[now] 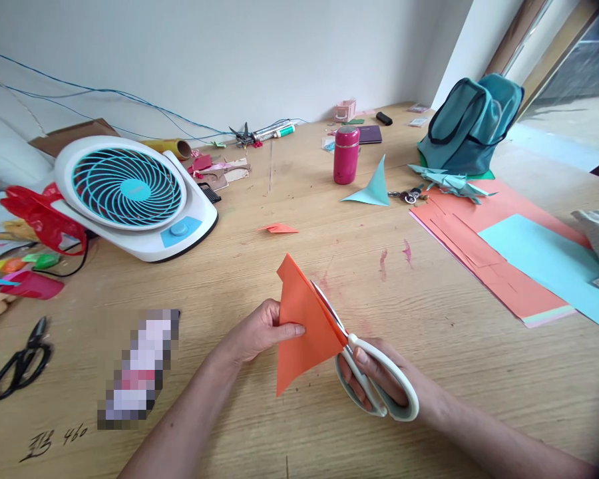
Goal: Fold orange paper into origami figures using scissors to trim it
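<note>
My left hand [257, 332] pinches a folded orange paper [302, 326], holding it upright just above the wooden table [329, 426]. My right hand [387, 379] grips white-handled scissors [374, 379], fingers through the loops. The blades run up along the paper's right edge, cutting into it. Both forearms enter from the bottom of the view.
A white and teal fan [130, 193] stands at left, black scissors [22, 362] near the left edge. A pink bottle [346, 154], a teal folded paper [374, 186], a teal bag [472, 123] and sheets of orange and teal paper [519, 259] lie at right. A small orange scrap [279, 229] lies mid-table.
</note>
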`<action>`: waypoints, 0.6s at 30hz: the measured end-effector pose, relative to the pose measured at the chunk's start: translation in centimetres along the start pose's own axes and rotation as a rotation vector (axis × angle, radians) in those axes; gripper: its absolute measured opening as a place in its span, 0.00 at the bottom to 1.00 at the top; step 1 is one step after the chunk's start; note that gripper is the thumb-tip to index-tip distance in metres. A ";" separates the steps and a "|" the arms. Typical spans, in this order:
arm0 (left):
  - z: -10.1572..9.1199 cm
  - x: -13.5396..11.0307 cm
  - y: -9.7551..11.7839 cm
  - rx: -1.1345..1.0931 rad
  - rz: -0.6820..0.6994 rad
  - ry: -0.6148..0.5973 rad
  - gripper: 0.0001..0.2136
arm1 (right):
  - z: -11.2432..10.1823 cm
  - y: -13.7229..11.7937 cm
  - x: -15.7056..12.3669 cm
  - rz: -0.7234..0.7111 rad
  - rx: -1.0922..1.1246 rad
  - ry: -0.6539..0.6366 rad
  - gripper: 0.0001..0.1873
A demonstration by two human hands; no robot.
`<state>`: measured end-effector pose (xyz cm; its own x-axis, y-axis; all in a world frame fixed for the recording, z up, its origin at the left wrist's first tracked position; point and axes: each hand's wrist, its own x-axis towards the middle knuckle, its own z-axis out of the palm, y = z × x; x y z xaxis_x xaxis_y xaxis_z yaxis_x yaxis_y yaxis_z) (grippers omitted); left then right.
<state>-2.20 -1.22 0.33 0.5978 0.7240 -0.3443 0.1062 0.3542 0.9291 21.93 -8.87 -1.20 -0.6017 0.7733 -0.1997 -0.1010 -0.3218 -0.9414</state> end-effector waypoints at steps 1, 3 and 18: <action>0.0 0.0 0.0 -0.002 -0.002 -0.001 0.14 | 0.0 -0.1 0.0 0.008 -0.008 0.008 0.32; 0.0 0.0 0.0 -0.006 -0.006 -0.001 0.14 | 0.1 -0.3 -0.1 0.015 -0.021 0.019 0.33; 0.2 -0.2 -0.1 0.055 -0.035 -0.054 0.17 | 0.1 0.0 0.1 0.031 0.039 0.029 0.34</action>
<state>-2.18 -1.48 0.33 0.6345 0.6786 -0.3701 0.1705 0.3441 0.9233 21.78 -8.83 -1.16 -0.5818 0.7781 -0.2369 -0.1142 -0.3665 -0.9234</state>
